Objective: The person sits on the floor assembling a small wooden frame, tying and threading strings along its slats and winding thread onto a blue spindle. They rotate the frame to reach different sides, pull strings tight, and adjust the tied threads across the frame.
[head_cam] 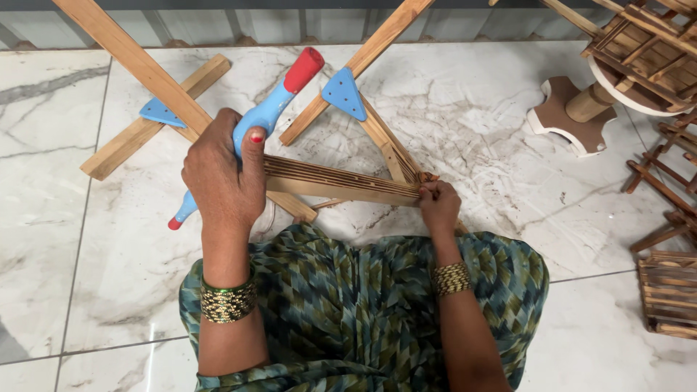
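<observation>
White marble floor [508, 145] with grey veins fills my view, and a grey wall runs along the top edge. On it lies a frame of crossed wooden slats [152, 76] joined with blue triangular brackets [344, 93]. I see my left hand [221, 178] wrapped tight around a blue tool with a red tip [279, 98], held slanting over the frame. My right hand [438, 203] pinches closed on the end of a bundle of thin wooden strips [341, 183], which stretches level between both hands just above my lap. The hands stand well apart, one at each end of the bundle. My green patterned dress [363, 305] covers the lower view. Off to the right stand small wooden slatted pieces [668, 294] and a round wooden stand [573, 116].
</observation>
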`<state>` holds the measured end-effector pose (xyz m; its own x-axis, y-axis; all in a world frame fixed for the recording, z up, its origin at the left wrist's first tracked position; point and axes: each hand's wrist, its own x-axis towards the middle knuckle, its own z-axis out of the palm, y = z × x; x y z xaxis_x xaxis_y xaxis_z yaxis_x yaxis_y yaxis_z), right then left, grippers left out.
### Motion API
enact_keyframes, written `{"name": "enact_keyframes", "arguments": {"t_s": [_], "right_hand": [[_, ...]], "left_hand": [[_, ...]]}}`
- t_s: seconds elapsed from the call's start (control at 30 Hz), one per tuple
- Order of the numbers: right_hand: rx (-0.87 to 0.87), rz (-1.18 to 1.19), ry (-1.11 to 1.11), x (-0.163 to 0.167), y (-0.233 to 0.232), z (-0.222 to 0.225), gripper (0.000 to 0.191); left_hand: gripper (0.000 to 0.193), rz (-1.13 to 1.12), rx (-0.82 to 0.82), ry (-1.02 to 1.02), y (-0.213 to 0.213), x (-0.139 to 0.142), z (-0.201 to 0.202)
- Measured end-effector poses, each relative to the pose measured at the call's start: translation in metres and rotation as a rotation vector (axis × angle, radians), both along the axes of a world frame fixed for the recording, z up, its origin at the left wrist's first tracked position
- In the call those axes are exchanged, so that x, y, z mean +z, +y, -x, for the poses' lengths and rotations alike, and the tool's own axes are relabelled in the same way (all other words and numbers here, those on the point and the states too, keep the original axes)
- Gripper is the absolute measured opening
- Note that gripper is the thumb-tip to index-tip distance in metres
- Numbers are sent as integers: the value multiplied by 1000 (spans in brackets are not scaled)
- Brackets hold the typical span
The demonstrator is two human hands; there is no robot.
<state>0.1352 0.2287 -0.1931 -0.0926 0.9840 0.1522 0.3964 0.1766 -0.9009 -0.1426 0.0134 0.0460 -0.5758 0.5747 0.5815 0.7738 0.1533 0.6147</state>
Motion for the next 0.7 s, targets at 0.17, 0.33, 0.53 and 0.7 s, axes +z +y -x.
{"name": "enact_keyframes", "arguments": {"t_s": [0.17, 0.33, 0.53, 0.7], "right_hand": [[129, -204, 89, 12, -19, 31, 17], [466, -99, 308, 112, -91, 115, 42], [594, -503, 225, 209, -151, 181, 21], [565, -649, 123, 208, -151, 164, 25]], "left_hand": [[63, 75, -30, -42, 5, 9, 3], [63, 120, -96, -102, 2, 16, 6], [60, 97, -44, -70, 0, 15, 1], [58, 68, -39, -32, 2, 14, -1]]}}
